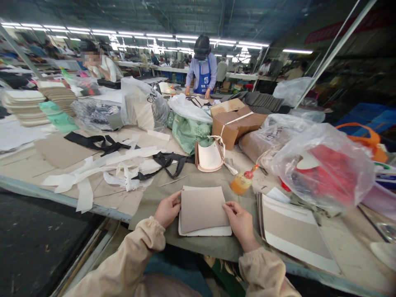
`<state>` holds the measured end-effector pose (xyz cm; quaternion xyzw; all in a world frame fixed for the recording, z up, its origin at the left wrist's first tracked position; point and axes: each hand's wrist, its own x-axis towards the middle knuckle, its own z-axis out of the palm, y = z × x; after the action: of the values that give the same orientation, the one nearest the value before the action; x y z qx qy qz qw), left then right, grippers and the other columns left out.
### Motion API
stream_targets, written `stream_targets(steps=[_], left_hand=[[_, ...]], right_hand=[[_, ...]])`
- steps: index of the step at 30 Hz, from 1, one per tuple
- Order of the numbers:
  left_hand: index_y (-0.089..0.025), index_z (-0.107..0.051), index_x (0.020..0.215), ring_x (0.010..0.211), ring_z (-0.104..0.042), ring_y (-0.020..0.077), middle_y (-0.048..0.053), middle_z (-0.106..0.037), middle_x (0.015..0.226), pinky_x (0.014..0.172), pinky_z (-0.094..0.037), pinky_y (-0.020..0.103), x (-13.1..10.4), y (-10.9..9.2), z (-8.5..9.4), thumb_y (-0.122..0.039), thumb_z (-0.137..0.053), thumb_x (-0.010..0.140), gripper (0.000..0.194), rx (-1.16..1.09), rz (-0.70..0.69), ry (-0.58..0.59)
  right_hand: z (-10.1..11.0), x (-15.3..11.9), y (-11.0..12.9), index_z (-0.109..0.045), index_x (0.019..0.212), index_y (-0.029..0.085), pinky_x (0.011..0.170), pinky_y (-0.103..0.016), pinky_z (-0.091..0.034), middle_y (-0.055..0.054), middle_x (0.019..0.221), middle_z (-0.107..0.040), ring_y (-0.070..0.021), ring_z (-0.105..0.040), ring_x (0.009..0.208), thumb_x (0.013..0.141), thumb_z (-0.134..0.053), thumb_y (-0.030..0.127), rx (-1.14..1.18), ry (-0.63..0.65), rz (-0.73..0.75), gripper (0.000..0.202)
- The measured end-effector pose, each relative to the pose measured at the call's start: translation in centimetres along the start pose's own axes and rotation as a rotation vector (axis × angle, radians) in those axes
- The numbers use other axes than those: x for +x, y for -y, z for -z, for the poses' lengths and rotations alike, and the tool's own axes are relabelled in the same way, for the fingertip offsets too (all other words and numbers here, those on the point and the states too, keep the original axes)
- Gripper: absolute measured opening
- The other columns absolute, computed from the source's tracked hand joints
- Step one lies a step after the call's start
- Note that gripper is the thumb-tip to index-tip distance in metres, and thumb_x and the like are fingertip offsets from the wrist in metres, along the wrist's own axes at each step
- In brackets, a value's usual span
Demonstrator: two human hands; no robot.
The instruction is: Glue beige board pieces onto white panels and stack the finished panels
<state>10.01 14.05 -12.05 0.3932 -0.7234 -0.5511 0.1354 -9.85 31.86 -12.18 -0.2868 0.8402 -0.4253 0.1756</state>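
A taupe rectangular sheet (201, 208) lies on top of a white panel (213, 232) at the near edge of the worktable. My left hand (167, 209) grips the sheet's left edge with thumb on top. My right hand (240, 222) presses its fingers on the right edge. A stack of similar taupe-and-white panels (293, 231) lies just to the right of my right hand. Both sleeves are beige.
A small orange glue bottle (243, 181) stands behind the sheet. Beyond lie a curved cream piece (210, 156), black straps (167, 161), white paper strips (102, 169), a cardboard box (235, 121) and plastic bags (321, 169). A person in a blue apron (202, 76) works at the far side.
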Motion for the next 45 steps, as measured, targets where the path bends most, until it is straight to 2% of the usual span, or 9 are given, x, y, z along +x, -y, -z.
stream_targets(steps=[3,7,11,14,18,21,29,37,45], left_hand=[[-0.014,-0.055,0.121,0.058,-0.058,0.0129,-0.001,-0.064,0.07,0.055,-0.047,0.023,-0.4,0.2,-0.1,-0.026,-0.05,0.074,0.048,0.05,0.01,-0.077],[-0.018,-0.069,0.098,0.067,-0.06,0.0141,0.001,-0.067,0.08,0.067,-0.046,0.025,-1.1,-0.2,-0.1,-0.028,-0.053,0.075,0.03,0.275,-0.066,-0.189],[-0.019,-0.071,0.09,0.082,-0.061,0.0172,0.003,-0.069,0.086,0.076,-0.046,0.027,-1.5,-0.8,0.2,-0.031,-0.049,0.08,0.027,0.341,-0.13,-0.17],[-0.016,-0.071,0.089,0.078,-0.061,0.0172,0.005,-0.067,0.084,0.074,-0.048,0.028,-1.7,-1.0,0.5,-0.038,-0.052,0.08,0.03,0.315,-0.102,-0.145],[-0.012,-0.063,0.11,0.07,-0.057,0.0139,0.005,-0.059,0.089,0.067,-0.05,0.027,-2.2,-1.1,0.9,-0.038,-0.072,0.062,0.055,0.274,-0.06,-0.022],[-0.018,-0.051,0.126,0.082,-0.056,0.0145,0.005,-0.051,0.105,0.069,-0.051,0.026,-2.6,-1.1,1.3,-0.032,-0.081,0.05,0.083,0.261,-0.094,0.151],[-0.022,-0.038,0.133,0.104,-0.047,0.0227,0.007,-0.042,0.113,0.079,-0.052,0.032,-3.2,-1.3,1.4,-0.03,-0.084,0.043,0.101,0.378,-0.203,0.26],[-0.014,-0.037,0.133,0.117,-0.042,0.0264,0.014,-0.043,0.125,0.101,-0.038,0.042,-4.1,-1.7,1.4,-0.027,-0.073,0.064,0.079,0.553,-0.271,0.239],[-0.008,-0.044,0.127,0.116,-0.044,0.0261,0.017,-0.045,0.125,0.103,-0.037,0.039,-4.6,-2.5,1.2,-0.022,-0.065,0.07,0.063,0.673,-0.291,0.248]], right_hand=[[-0.3,0.3,-0.4,-0.064,0.083,0.023,0.068,-0.026,-0.044,0.001,0.075,-0.069,-0.0181,-0.063,0.075,0.079,-0.051,0.042,-0.067,0.026,-0.003,0.023],[-0.4,0.5,-0.5,-0.063,0.083,0.024,0.066,-0.025,-0.042,0.002,0.076,-0.069,-0.0173,-0.063,0.076,0.081,-0.049,0.038,-0.163,0.042,-0.004,0.02],[-0.3,0.6,-0.1,-0.062,0.084,0.023,0.064,-0.025,-0.04,0.002,0.077,-0.069,-0.0169,-0.063,0.075,0.083,-0.047,0.035,-0.257,0.084,-0.007,0.019],[-0.3,0.7,0.1,-0.061,0.086,0.022,0.063,-0.025,-0.038,0.002,0.076,-0.068,-0.0162,-0.063,0.075,0.084,-0.046,0.033,-0.313,0.106,-0.026,0.018],[-0.3,0.9,0.2,-0.06,0.085,0.023,0.063,-0.025,-0.037,0.003,0.075,-0.067,-0.0165,-0.062,0.076,0.085,-0.046,0.032,-0.373,0.142,-0.059,0.016],[-0.3,1.1,0.5,-0.059,0.085,0.023,0.062,-0.025,-0.036,0.003,0.076,-0.067,-0.0177,-0.062,0.076,0.085,-0.046,0.031,-0.418,0.162,-0.062,0.016],[0.2,1.5,1.6,-0.064,0.102,0.027,0.066,-0.028,-0.04,0.0,0.088,-0.07,-0.0208,-0.064,0.081,0.084,-0.045,0.029,-0.517,0.224,-0.029,0.026],[0.2,1.5,1.6,-0.068,0.1,0.026,0.073,-0.028,-0.044,-0.002,0.094,-0.069,-0.0219,-0.063,0.089,0.085,-0.044,0.028,-0.536,0.23,0.02,0.028],[-0.2,1.1,0.9,-0.069,0.095,0.027,0.073,-0.027,-0.047,-0.002,0.096,-0.069,-0.0198,-0.064,0.087,0.085,-0.045,0.027,-0.535,0.162,0.141,0.025]])
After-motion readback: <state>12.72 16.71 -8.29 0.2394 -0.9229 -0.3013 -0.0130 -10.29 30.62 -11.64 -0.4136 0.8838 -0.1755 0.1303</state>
